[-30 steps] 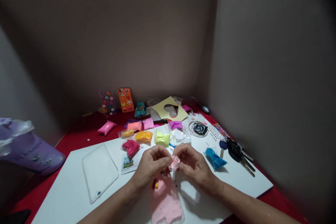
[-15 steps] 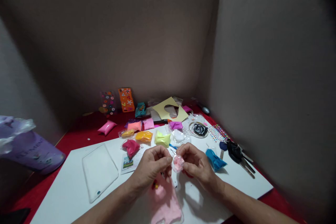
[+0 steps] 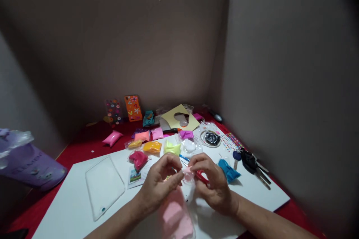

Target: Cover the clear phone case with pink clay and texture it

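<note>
Between my two hands is a small clear plastic packet [image 3: 188, 175] with pink clay in it. My left hand [image 3: 164, 181] pinches the packet's left edge. The fingertips of my right hand [image 3: 211, 185] are closed on its right side and top. Below them a phone case covered with pink clay [image 3: 176, 216] lies on the white board, partly hidden by my left hand. Behind my right fingers, red-handled scissors [image 3: 202, 176] rest on the board, partly covered.
Several bags of coloured clay, such as the yellow one [image 3: 172, 148] and the blue one [image 3: 228, 171], lie around. A clear case [image 3: 105, 188] is on the left, keys [image 3: 254, 164] on the right. A purple bucket [image 3: 36, 164] stands at far left.
My right fingers have shifted over the top of the packet, and the packet has turned, with more of the scissors' red handle showing. The view has shifted slightly.
</note>
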### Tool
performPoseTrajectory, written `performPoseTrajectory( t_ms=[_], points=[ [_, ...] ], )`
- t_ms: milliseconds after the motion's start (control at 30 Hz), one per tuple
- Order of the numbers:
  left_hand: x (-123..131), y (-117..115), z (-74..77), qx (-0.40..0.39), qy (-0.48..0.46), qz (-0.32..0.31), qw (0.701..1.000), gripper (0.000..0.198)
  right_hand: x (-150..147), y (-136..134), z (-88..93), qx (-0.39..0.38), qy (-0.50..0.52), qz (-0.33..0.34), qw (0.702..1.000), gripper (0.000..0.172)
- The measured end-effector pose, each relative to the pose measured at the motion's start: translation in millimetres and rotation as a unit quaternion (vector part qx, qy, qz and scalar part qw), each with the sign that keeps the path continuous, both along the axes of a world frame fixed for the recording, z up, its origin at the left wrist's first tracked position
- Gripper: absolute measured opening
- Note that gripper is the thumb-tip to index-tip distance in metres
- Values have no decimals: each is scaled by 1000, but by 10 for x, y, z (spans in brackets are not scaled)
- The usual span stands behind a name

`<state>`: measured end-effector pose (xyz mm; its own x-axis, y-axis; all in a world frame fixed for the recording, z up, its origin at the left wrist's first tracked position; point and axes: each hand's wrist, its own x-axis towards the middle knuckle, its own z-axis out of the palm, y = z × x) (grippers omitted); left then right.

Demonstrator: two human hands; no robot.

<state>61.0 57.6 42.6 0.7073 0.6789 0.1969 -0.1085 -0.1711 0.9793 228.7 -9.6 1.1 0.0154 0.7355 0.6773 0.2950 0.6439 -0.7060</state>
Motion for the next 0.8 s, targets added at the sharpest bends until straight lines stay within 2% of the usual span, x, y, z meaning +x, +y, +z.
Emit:
performPoseTrajectory(
  t_ms=[100,200,300,400,500,667,800],
  points=[
    [-6,-51,0,137,21,13,990,4,7,-17,7,36,-36,-9,999,44],
    [-15,-80,-35,275,38,36,960,11,13,-38,26,54,-62,-13,996,45],
    [-21,-83,-78,355,30,70,932,18,20,-66,44,75,-84,-43,993,46],
    [-25,-81,-108,389,29,95,916,20,12,-87,42,114,-146,-94,978,42],
    [-37,-89,-130,401,34,94,911,21,-16,-91,18,129,-171,-126,969,45],
    [-55,-121,-138,423,36,98,900,27,-53,-104,-30,130,-183,-122,967,50],
    [-16,-146,-83,431,43,100,896,37,-65,-140,-59,128,-189,-100,968,56]
  ],
)
